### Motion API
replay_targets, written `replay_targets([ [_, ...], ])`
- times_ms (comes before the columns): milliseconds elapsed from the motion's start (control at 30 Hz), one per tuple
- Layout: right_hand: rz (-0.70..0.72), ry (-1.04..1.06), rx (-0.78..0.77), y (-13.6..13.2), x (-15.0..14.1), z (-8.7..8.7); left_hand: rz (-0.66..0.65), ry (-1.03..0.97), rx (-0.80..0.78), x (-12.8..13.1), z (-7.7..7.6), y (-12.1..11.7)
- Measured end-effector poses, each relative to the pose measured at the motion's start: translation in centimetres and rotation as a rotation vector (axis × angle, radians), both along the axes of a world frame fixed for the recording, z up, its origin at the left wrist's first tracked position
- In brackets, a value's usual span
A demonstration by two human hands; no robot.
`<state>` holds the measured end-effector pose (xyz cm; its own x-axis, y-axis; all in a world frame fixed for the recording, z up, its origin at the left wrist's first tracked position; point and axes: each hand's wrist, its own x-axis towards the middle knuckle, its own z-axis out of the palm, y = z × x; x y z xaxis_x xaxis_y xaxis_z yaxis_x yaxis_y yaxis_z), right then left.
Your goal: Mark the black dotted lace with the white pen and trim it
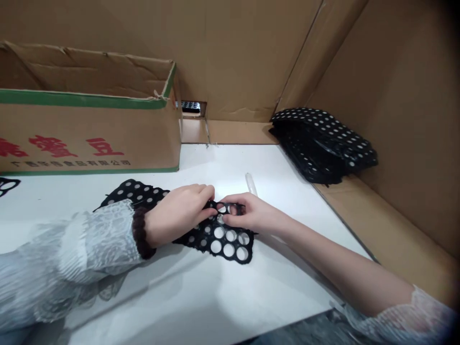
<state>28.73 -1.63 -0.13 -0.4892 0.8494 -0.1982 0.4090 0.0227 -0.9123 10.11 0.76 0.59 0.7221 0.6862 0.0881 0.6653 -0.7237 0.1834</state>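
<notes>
A black perforated sheet (196, 243) lies slantwise across the white table, under and between my hands. Its right end has open round holes with white showing through; toward the left the dots look greyer and smaller. My left hand (181, 211) rests over the middle of the sheet, thumb and fingers closed on it. From the right, my right hand (247, 211) pinches the upper edge near the holed end, fingertips close to the left ones. Whether the fingers also hold a small piece is hidden. Just behind my right hand lies a clear whitish tube or stick (250, 184).
A cardboard box (89, 129) with green edges and red lettering stands at the back left. Several stacked black dotted sheets (323, 143) lean at the right against tall cardboard walls (237, 52). Part of another black piece (7, 186) shows at the left edge of the white table (172, 306).
</notes>
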Motion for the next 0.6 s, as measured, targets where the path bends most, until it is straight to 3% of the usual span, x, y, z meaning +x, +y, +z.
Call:
replay_targets([
  [167,-0.024,0.016,-0.014,0.0,-0.3,0.0,-0.001,-0.165,-0.228,-0.5,-0.2,0.3],
  [333,-0.017,-0.049,0.049,-0.2,-0.4,-0.7,-0.056,-0.218,-0.358,-0.5,0.0,0.4],
  [600,-0.007,-0.185,0.258,-0.7,-1.1,-1.1,0.056,-0.198,-0.278,0.2,-0.1,-0.2],
])
